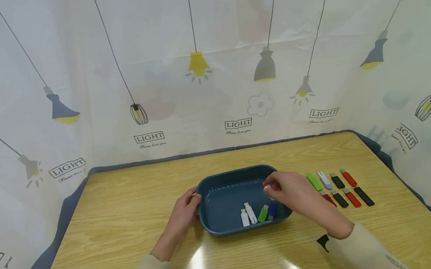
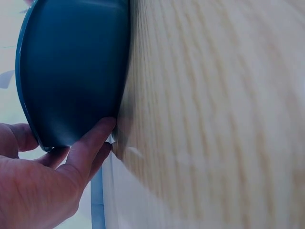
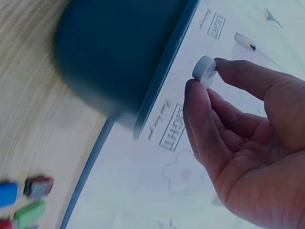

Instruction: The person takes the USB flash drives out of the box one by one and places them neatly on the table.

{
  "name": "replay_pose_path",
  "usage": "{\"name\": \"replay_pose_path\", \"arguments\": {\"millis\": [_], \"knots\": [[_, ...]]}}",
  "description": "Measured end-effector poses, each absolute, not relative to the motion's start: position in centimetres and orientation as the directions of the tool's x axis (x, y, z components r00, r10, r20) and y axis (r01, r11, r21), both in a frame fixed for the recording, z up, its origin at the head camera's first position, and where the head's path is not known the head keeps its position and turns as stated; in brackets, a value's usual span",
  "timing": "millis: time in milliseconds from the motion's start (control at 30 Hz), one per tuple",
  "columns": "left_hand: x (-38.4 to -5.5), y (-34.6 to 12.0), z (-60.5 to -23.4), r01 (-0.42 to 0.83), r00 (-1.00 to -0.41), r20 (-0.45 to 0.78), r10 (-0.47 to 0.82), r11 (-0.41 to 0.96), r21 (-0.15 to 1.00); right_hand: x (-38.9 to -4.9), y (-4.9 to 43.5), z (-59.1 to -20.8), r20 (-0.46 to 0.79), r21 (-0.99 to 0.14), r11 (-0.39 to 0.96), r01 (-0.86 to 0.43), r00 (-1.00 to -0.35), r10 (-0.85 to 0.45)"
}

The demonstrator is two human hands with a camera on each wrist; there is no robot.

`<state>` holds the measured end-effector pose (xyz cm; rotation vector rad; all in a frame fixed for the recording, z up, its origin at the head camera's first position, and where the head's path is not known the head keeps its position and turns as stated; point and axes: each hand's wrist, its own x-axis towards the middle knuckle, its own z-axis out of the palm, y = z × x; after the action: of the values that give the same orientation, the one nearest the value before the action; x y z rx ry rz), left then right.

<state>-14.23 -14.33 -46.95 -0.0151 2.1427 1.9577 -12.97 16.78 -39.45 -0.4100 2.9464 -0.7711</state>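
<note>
A dark blue tray [image 1: 221,233] with raised walls sits on the wooden table. My left hand [image 1: 183,212] grips its left end, thumb at the rim and fingers against the outer wall, as the left wrist view also shows. Over the tray's right part, my right hand [image 1: 294,191] pinches a small red-and-white USB stick [image 1: 266,185] between thumb and fingers. Only its pale rounded end [image 3: 205,70] shows in the right wrist view. Along the tray's near side lie two white USB sticks [image 1: 250,213], a green one [image 1: 263,214] and a blue one [image 1: 273,210].
Right of the tray, several USB sticks lie in two rows, among them a green one [image 1: 314,182], a white-and-purple one [image 1: 324,180] and a long black one [image 1: 363,196]. A pale cloth [image 1: 183,99] printed with lamps hangs behind the table [image 1: 123,206].
</note>
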Motion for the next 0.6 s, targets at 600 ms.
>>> {"name": "replay_pose_path", "arguments": {"millis": [600], "knots": [[-14.2, -14.4, -47.1, -0.159, -0.971, -0.175, 0.165, 0.108, 0.981, -10.0, 23.1, -40.7, 0.058, -0.452, 0.874, -0.176, -0.984, -0.169]]}}
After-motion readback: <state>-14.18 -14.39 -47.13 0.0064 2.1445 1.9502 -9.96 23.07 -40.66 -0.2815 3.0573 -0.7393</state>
